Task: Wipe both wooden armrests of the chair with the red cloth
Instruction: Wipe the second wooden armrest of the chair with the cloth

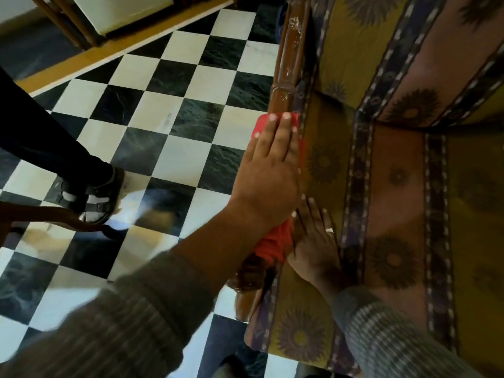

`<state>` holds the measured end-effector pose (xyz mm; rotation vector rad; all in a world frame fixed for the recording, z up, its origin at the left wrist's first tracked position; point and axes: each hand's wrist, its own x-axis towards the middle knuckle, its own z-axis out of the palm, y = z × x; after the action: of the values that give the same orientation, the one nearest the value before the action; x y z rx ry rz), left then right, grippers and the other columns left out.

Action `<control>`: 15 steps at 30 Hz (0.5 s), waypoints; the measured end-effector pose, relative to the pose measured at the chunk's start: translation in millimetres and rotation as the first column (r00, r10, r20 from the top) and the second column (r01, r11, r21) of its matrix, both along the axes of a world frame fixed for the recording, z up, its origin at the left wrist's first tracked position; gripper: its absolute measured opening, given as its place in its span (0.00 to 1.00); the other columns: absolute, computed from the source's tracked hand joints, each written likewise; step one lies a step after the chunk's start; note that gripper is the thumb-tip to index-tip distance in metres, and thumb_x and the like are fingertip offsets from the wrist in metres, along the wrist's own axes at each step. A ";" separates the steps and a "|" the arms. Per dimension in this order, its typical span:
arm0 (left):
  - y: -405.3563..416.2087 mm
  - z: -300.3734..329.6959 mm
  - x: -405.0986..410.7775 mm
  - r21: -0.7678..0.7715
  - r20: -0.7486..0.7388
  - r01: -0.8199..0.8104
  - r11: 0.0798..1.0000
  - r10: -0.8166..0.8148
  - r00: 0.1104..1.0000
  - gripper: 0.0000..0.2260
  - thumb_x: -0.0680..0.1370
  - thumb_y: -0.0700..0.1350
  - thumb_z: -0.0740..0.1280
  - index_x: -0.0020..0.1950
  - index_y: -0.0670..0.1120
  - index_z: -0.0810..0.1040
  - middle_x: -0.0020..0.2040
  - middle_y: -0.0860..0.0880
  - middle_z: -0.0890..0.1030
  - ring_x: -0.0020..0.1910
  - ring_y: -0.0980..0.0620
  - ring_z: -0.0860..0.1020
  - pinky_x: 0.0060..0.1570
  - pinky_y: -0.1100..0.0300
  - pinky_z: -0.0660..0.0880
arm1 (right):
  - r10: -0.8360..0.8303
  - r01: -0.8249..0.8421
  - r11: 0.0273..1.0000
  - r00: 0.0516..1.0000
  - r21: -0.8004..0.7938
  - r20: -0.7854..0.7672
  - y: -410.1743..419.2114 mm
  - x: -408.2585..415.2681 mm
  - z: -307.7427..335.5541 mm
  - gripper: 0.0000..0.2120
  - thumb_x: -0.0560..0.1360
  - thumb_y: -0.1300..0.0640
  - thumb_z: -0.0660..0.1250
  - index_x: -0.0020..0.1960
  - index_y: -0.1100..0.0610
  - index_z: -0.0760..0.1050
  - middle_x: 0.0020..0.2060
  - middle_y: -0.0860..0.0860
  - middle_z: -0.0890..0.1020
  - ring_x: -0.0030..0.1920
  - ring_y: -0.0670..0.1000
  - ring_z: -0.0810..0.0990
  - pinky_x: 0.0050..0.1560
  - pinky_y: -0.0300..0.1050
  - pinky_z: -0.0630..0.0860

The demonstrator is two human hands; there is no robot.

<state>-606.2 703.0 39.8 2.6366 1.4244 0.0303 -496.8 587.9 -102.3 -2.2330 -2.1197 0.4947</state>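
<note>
- Fingers (283, 132) of the left hand (268, 173) lie flat and together, pressing the red cloth (274, 245) onto the wooden armrest (290, 58).
- Right hand (317, 241) rests spread on the patterned seat cushion (395, 203), just beside the cloth, holding nothing.
- Black-and-white checkered floor (174, 110) spreads left; another person's sandalled foot (95, 197) stands there.

No legible text, label, brand or number anywhere in frame. Chair upholstery (395, 186) at right carries only sunflower and stripe patterning. Checkered floor (163, 110) at left unmarked.
</note>
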 end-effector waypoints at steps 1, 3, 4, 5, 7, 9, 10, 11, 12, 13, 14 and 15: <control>8.7 1.7 3.8 0.014 -0.034 0.064 0.998 -0.064 0.997 0.29 0.83 0.52 0.48 0.81 0.42 0.43 0.82 0.42 0.42 0.81 0.42 0.39 0.79 0.47 0.41 | -0.014 0.014 1.000 1.000 0.001 -0.007 0.7 2.0 1.5 0.36 0.79 0.36 0.40 0.78 0.57 0.56 0.79 0.58 0.56 0.79 0.59 0.52 0.74 0.64 0.54; 27.1 6.8 6.8 0.001 -0.058 0.125 0.992 -0.124 0.991 0.29 0.83 0.52 0.48 0.81 0.42 0.44 0.82 0.42 0.43 0.81 0.43 0.40 0.80 0.46 0.41 | -0.020 0.020 1.000 1.000 0.010 0.013 1.4 4.4 1.0 0.36 0.78 0.33 0.42 0.78 0.53 0.56 0.79 0.55 0.56 0.79 0.57 0.51 0.74 0.65 0.52; 35.0 9.4 6.8 -0.017 -0.038 0.132 0.991 -0.132 0.991 0.29 0.84 0.51 0.48 0.81 0.41 0.44 0.82 0.42 0.43 0.81 0.43 0.40 0.80 0.46 0.42 | -0.011 0.011 1.000 1.000 0.020 0.029 0.7 6.3 -1.0 0.36 0.78 0.32 0.45 0.78 0.51 0.56 0.79 0.54 0.56 0.79 0.57 0.51 0.74 0.65 0.51; 41.3 11.0 6.3 -0.038 0.001 0.123 0.992 -0.123 0.992 0.29 0.84 0.51 0.49 0.81 0.41 0.44 0.82 0.41 0.43 0.81 0.43 0.40 0.80 0.46 0.43 | 0.011 -0.012 0.999 0.999 0.030 0.040 -0.1 10.0 -3.0 0.36 0.77 0.31 0.47 0.78 0.51 0.56 0.79 0.53 0.56 0.79 0.57 0.52 0.74 0.65 0.51; 46.9 11.8 6.9 -0.082 0.125 0.063 0.995 -0.052 0.991 0.29 0.84 0.50 0.52 0.81 0.40 0.45 0.82 0.41 0.44 0.81 0.43 0.41 0.80 0.49 0.43 | 0.095 -0.098 0.994 0.994 0.049 0.062 3.3 24.2 -6.2 0.39 0.76 0.28 0.49 0.78 0.51 0.57 0.79 0.53 0.57 0.78 0.57 0.54 0.74 0.65 0.53; 42.9 9.8 10.2 -0.091 0.205 -0.017 0.996 0.036 0.978 0.29 0.84 0.50 0.52 0.81 0.40 0.45 0.82 0.41 0.45 0.81 0.42 0.41 0.80 0.52 0.42 | 0.160 -0.168 0.983 0.982 0.072 0.098 10.6 46.1 -7.8 0.42 0.74 0.26 0.51 0.78 0.53 0.58 0.79 0.54 0.58 0.78 0.58 0.56 0.74 0.65 0.54; 40.0 8.0 13.0 -0.092 0.224 -0.055 0.994 0.075 0.972 0.29 0.84 0.49 0.52 0.81 0.39 0.46 0.82 0.40 0.45 0.81 0.41 0.42 0.79 0.52 0.42 | 0.161 -0.170 0.982 0.981 0.079 0.108 16.1 57.4 -7.9 0.43 0.73 0.25 0.51 0.78 0.53 0.58 0.79 0.54 0.58 0.78 0.58 0.56 0.74 0.65 0.54; 37.3 6.4 15.3 -0.096 0.245 -0.087 0.992 0.109 0.963 0.29 0.84 0.49 0.52 0.81 0.39 0.46 0.82 0.39 0.46 0.81 0.40 0.42 0.79 0.52 0.43 | 0.152 -0.162 0.983 0.982 0.081 0.116 21.7 66.9 -7.6 0.44 0.73 0.25 0.51 0.78 0.54 0.58 0.79 0.55 0.57 0.78 0.58 0.56 0.74 0.65 0.54; 36.5 5.7 18.0 -0.099 0.255 -0.109 0.989 0.131 0.958 0.30 0.83 0.50 0.52 0.80 0.38 0.46 0.82 0.39 0.47 0.81 0.39 0.43 0.79 0.51 0.43 | 0.146 -0.156 0.985 0.982 0.078 0.120 27.3 74.7 -8.0 0.44 0.73 0.25 0.51 0.78 0.54 0.57 0.79 0.55 0.56 0.78 0.58 0.55 0.74 0.65 0.53; 36.1 5.4 17.4 -0.096 0.249 -0.123 0.988 0.144 0.958 0.30 0.82 0.50 0.51 0.80 0.38 0.46 0.82 0.38 0.47 0.81 0.39 0.43 0.79 0.51 0.43 | 0.144 -0.153 0.985 0.983 0.075 0.115 29.8 76.4 -9.0 0.45 0.73 0.25 0.50 0.78 0.55 0.56 0.79 0.55 0.55 0.79 0.58 0.54 0.75 0.65 0.53; 38.8 5.3 19.2 -0.090 0.233 -0.128 0.988 0.145 0.962 0.31 0.82 0.51 0.50 0.80 0.39 0.46 0.82 0.39 0.47 0.81 0.40 0.43 0.79 0.52 0.43 | 0.139 -0.147 0.986 0.984 0.072 0.107 32.0 77.5 -10.0 0.45 0.74 0.25 0.49 0.79 0.56 0.55 0.79 0.55 0.54 0.79 0.58 0.53 0.75 0.64 0.52; 42.8 5.5 21.0 -0.085 0.212 -0.124 0.989 0.139 0.967 0.31 0.81 0.51 0.50 0.81 0.39 0.46 0.82 0.39 0.46 0.81 0.40 0.43 0.79 0.51 0.43 | 0.135 -0.143 0.987 0.985 0.071 0.104 32.4 77.2 -11.3 0.45 0.74 0.26 0.49 0.79 0.56 0.54 0.80 0.55 0.54 0.79 0.57 0.52 0.75 0.64 0.52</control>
<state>-585.2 745.8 45.3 2.3926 1.4918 0.2695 -419.6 620.3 -113.6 -2.1205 -2.3122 0.3045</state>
